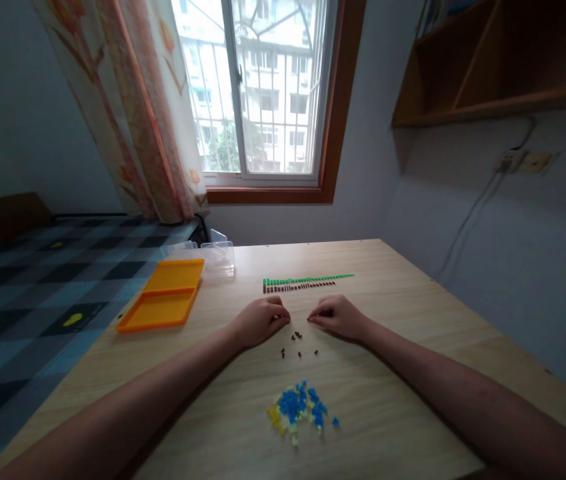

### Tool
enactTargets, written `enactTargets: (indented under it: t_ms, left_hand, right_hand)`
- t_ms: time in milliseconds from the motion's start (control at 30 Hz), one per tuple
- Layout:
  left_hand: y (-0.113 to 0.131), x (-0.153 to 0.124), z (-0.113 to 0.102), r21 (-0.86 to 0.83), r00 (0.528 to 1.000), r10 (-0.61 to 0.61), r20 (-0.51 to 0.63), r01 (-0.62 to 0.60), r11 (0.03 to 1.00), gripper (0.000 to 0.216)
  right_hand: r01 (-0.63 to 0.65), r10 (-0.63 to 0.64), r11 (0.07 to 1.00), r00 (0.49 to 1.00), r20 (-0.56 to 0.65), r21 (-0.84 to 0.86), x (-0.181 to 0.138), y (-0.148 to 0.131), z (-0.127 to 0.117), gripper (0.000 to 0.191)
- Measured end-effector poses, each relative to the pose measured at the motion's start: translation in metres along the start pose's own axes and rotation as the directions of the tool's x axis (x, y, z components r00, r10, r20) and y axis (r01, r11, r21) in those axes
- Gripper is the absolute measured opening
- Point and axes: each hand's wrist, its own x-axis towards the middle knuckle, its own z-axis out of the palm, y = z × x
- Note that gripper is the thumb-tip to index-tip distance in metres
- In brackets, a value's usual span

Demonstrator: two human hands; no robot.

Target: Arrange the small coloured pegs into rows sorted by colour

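Note:
My left hand (263, 321) rests on the table with thumb and fingers pinched; anything between them is too small to make out. Facing it, my right hand (339, 317) is also pinched, a dark reddish-brown speck showing at its fingertips, seemingly a small brown block. Just in front of and between both hands lie several loose brown blocks (297, 335). Beyond the hands runs a row of brown blocks (295, 288), with a row of green blocks (307, 279) behind it. Nearer me is a loose pile of blue blocks (291, 404) mixed with pale ones and yellow blocks (275, 418).
An open orange case (163, 309) lies at the table's left edge. Clear plastic boxes (219, 260) stand behind it. Left of the wooden table (387, 293) is a bed with a checked cover (27, 293). A window and a wall shelf are beyond.

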Motion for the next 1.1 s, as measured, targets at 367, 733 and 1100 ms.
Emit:
enactTargets:
  t_ms: [367,733,1100]
  left_hand:
    - [-0.005,0.000,0.006,0.088,0.996,-0.032,-0.085,0.040,0.995,0.017]
    - [-0.004,-0.006,0.008,0.134,0.957,-0.129,-0.261,0.169,0.977,0.022]
    - [0.001,-0.009,0.006,0.131,0.955,-0.182,-0.235,0.217,0.967,0.026]
  right_hand:
    - [-0.407,0.319,0.885,0.883,-0.344,-0.224,-0.044,0.067,-0.059,0.026]
    - [-0.579,0.468,0.769,0.798,-0.379,-0.270,0.004,0.084,-0.048,0.029]
    - [-0.560,0.458,0.750,0.824,-0.333,-0.352,0.007,0.076,-0.044,0.027]
